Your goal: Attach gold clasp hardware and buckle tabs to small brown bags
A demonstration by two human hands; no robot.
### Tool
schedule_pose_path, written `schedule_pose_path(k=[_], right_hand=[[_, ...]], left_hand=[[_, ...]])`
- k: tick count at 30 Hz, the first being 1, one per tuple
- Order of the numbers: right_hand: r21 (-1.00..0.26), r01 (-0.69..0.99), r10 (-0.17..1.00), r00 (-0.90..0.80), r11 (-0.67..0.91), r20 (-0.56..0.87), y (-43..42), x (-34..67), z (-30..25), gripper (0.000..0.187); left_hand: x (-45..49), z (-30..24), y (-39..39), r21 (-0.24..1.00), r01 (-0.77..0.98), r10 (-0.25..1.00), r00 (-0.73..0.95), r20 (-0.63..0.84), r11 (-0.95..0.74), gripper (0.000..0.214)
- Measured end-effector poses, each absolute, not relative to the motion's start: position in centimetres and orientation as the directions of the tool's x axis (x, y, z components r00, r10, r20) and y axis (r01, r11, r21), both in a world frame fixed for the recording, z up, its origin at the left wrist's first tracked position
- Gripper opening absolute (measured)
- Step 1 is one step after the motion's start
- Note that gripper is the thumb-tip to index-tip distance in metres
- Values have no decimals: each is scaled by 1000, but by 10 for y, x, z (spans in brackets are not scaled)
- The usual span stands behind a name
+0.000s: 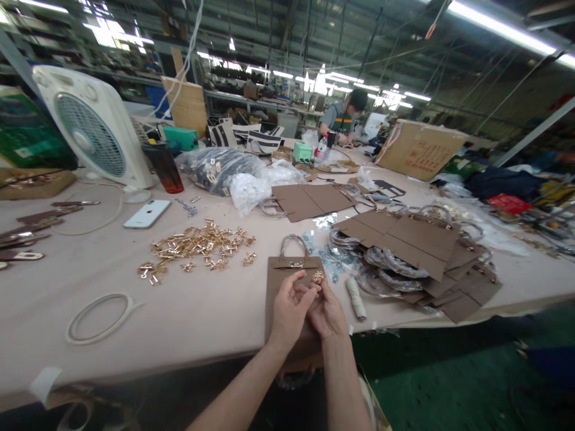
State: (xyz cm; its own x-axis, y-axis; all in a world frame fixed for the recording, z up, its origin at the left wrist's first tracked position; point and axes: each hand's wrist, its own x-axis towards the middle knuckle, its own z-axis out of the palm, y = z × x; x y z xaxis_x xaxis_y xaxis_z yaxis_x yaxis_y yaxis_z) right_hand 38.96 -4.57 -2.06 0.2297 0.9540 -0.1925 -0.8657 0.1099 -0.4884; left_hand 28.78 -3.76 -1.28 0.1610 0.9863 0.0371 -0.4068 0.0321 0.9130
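Observation:
A brown handbag panel [276,272] with a looped handle [294,242] and a metal clasp [295,264] lies at the table's front edge, under my hands. My right hand [327,314] is closed around a small cluster of gold metal fittings [317,276] that shows at its fingertips. Beside it, my left hand [290,308] has its fingers bent in against the right one; whatever its thumb and fingers pinch is too small to make out. To the left, a loose pile of similar gold fittings [204,244] spreads over the table.
Brown panels with wrapped handles [417,245] are stacked on the right, near a small rolled piece [356,298]. On the left are a tape roll [99,318], a phone [147,214], a tumbler [165,167] and a fan [92,129]. A co-worker [341,120] works farther back.

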Motion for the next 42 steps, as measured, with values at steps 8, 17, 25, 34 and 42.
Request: schedule_pose_path(k=[8,17,25,34,42], right_hand=[[-630,-751,918,368,199,-149,-56,377,-16,27],[-697,-689,906,401,199,-138,-62,368,-6,29],[-751,-626,900,424,212,-99,-67,364,-12,29],[-642,-700,894,446,313,-50,-64,373,-6,21],[-753,-562,848,530,344,-8,-63,377,-17,20]], left_hand=[[283,-14,-37,956,-281,983,134,127,-86,39],[280,-6,-40,943,-332,986,154,63,-9,47],[254,-3,-34,967,-214,971,164,173,-136,38],[227,5,36,731,585,936,238,259,-351,55],[227,-5,42,845,391,930,107,353,-365,28]])
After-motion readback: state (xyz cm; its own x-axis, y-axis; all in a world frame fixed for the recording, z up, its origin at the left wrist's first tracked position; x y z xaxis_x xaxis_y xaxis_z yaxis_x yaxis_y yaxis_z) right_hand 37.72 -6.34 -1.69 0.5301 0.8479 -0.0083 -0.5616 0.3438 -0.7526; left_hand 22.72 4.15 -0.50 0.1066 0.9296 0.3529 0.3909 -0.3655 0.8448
